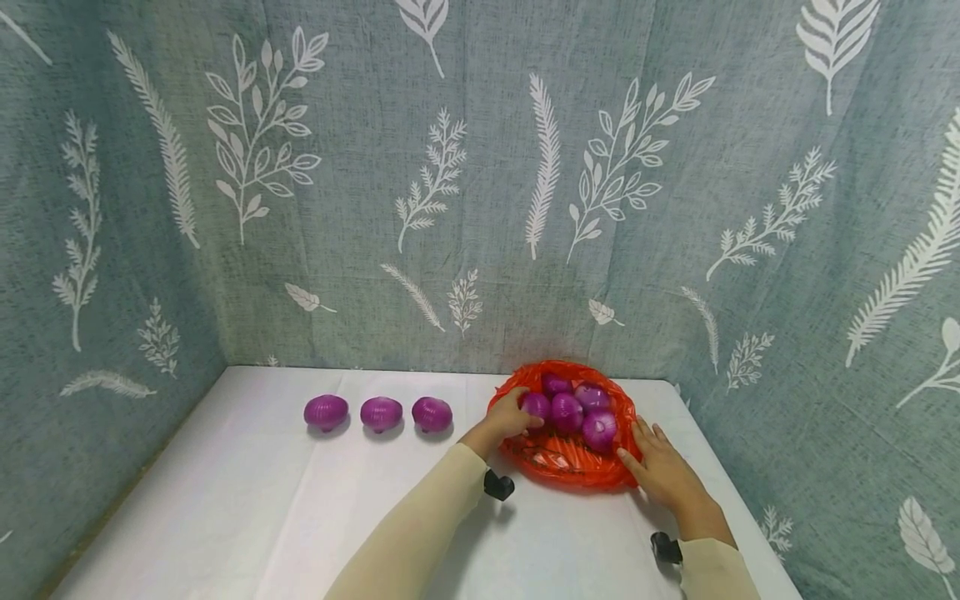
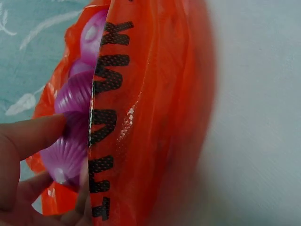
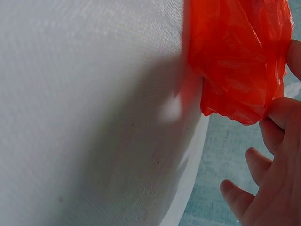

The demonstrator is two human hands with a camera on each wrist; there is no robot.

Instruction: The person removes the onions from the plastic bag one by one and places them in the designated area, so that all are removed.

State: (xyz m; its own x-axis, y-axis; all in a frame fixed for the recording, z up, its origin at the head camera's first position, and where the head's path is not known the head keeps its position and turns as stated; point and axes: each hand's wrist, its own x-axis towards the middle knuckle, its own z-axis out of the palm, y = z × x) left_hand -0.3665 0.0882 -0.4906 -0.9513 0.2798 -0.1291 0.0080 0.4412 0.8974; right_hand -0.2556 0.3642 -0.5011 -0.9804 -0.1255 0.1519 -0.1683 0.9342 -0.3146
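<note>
a person's left hand point(image 1: 512, 414) curls around a purple onion point(image 1: 536, 406) inside an orange plastic bag point(image 1: 558, 462) on the white table point(image 1: 247, 508), while the right hand point(image 1: 660, 467), fingers extended, steadies the bag's rim; three onions point(image 1: 380, 413) already sit lined up at left, so lifting this one clear seems next.

Orange plastic bag point(image 2: 155, 108): black dotted capital letters printed along folded edge, running sideways in left wrist view. Letters partly creased; "W", "A" and "T"-like shapes show (whole word cannot be made out). Same print appears as tiny dark marks on bag's near wall in head view, too small to read. No other text, brand, number or sign visible anywhere.
</note>
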